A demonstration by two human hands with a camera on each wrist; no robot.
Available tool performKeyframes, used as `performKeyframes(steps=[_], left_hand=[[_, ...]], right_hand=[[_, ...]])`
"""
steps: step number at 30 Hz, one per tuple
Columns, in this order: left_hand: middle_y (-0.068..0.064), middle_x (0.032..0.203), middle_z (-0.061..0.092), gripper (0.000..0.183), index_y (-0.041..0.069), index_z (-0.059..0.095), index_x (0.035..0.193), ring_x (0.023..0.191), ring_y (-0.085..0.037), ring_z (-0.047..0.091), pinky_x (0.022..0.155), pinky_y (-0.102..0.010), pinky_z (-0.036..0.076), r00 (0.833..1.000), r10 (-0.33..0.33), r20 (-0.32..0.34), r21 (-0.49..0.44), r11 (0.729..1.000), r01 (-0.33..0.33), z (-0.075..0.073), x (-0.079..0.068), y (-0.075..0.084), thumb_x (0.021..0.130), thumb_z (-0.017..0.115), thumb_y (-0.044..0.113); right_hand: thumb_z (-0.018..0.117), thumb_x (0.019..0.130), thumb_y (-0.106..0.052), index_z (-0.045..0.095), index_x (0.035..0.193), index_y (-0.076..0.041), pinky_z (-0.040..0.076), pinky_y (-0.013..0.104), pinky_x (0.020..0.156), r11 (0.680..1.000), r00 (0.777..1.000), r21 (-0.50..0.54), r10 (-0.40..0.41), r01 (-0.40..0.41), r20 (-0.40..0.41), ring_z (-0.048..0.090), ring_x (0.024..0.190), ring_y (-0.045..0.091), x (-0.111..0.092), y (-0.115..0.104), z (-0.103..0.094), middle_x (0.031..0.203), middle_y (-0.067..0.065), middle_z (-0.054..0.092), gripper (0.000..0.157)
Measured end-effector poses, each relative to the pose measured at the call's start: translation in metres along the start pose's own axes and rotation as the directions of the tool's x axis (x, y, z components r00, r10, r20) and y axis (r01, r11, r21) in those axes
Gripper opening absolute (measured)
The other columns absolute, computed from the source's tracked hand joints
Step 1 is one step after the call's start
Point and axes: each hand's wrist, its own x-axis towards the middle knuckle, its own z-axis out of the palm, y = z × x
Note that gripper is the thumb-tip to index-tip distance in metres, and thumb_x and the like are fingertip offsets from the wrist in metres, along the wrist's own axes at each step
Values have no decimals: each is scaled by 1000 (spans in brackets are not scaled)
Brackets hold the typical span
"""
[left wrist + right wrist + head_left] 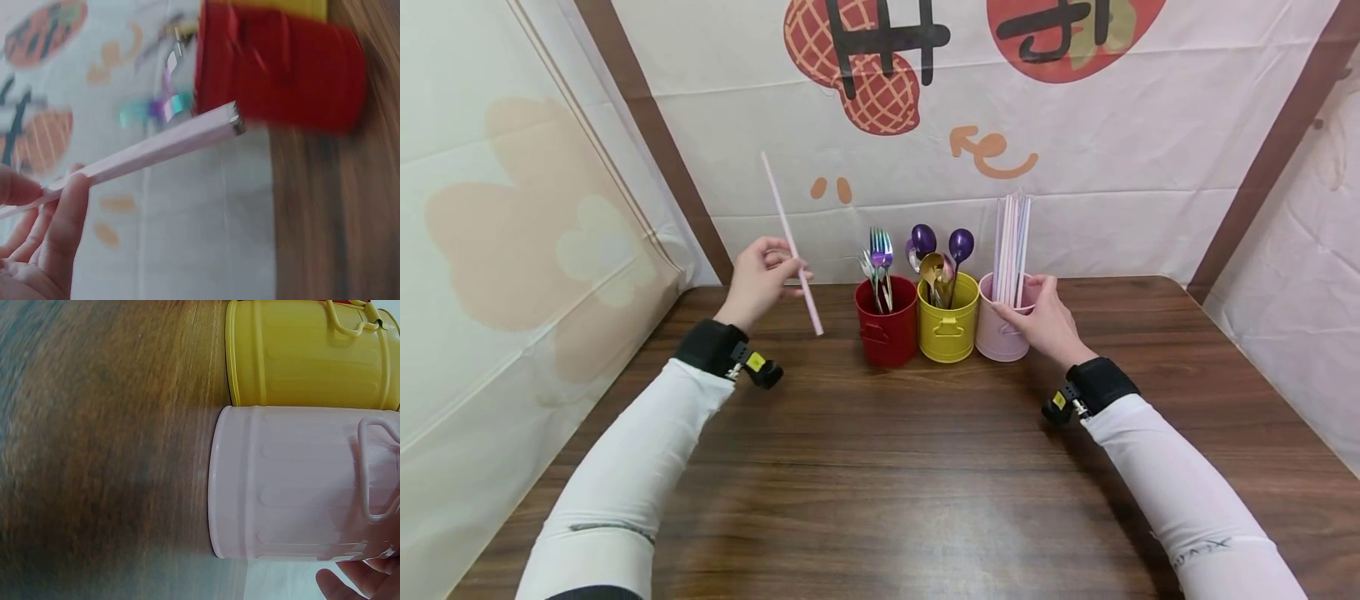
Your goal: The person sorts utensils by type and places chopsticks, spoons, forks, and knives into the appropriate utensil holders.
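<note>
In the head view my left hand [763, 279] holds a long pale pink straw [792, 242] between thumb and fingers, tilted above the table, left of the red bucket [886, 333]. The left wrist view shows the lower end of this straw [162, 142] close to the camera, crossing in front of the red bucket's rim. My right hand [1048, 321] grips the rim of the pink bucket [1002, 346], thumb on the near side. Several pastel straws [1012, 242] stand upright in that bucket. The right wrist view shows its handle [365, 469] and only some fingertips.
The yellow bucket [947, 342] stands between the red and pink ones, with purple and gold spoons [936, 267] in it. Forks [882, 250] stand in the red bucket. Behind them hangs a printed white cloth [737, 133] above the brown wooden table [880, 467].
</note>
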Motion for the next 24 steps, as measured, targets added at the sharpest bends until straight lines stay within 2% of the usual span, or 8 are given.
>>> performKeyframes(steps=[7, 14, 20, 24], left_hand=[[-4, 90, 66, 33, -7, 53, 127, 80, -13, 68, 69, -28, 56, 994, 101, 33, -81, 992, -98, 51, 17, 28, 95, 58, -2], [-16, 99, 68, 19, -1, 58, 114, 88, -21, 68, 75, -33, 57, 986, 153, -60, -216, 963, -162, 100, 35, 47, 95, 59, 2], [-16, 101, 71, 18, -4, 58, 112, 91, -20, 68, 72, -31, 56, 973, 194, -122, -222, 950, -217, 139, 43, 49, 97, 58, 5], [-18, 102, 70, 15, -5, 59, 110, 92, -21, 68, 70, -30, 55, 973, 204, -111, -208, 952, -224, 164, 45, 43, 96, 59, 2]], right_hand=[[69, 84, -53, 26, 135, -3, 43, 50, 87, 1000, 1000, 0, 1, -1, 1, 55, 110, 39, 0, -2, 1, 137, 23, 46, 83], [69, 85, -52, 26, 135, -3, 42, 51, 87, 1000, 1000, -10, 5, -5, 3, 54, 111, 40, -1, -3, 1, 137, 24, 45, 82], [69, 85, -52, 26, 134, -2, 43, 51, 87, 1000, 1000, -12, 1, -1, -2, 55, 110, 41, -1, -2, 0, 136, 24, 46, 82], [69, 85, -53, 27, 134, -3, 43, 51, 86, 1000, 1000, -14, 0, 0, -7, 57, 109, 40, -1, -2, -1, 135, 24, 48, 82]])
